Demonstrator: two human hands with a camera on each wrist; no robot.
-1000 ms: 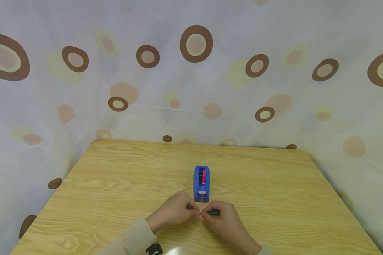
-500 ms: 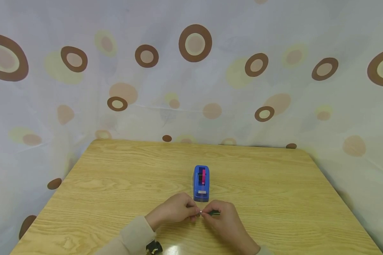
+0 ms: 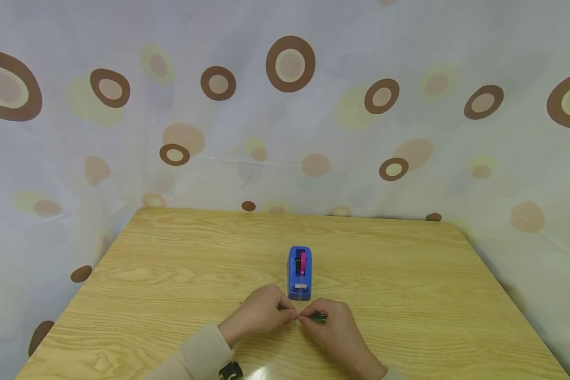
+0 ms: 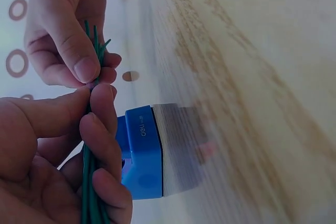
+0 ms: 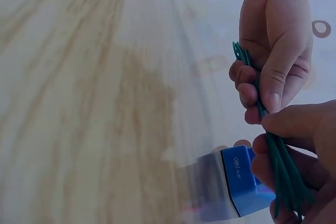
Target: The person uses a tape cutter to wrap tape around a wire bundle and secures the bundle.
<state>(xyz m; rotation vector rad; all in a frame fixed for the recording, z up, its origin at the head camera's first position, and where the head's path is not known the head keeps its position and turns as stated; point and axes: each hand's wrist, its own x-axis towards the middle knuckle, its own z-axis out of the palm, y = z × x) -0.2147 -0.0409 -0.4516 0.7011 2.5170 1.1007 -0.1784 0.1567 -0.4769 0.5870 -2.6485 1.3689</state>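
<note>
Head view: left hand [image 3: 261, 312] and right hand [image 3: 330, 323] both pinching green strands [image 3: 317, 317]
Tape dispenser [image 3: 300, 273]: holding pink roll, sitting on wooden table [image 3: 408, 285]

A blue tape dispenser [image 3: 300, 273] with a pink roll is seen on the light wooden table [image 3: 171, 274]. Green wires [image 5: 275, 156] are held. The curtain [image 3: 285, 105] is patterned with brown rings.
</note>
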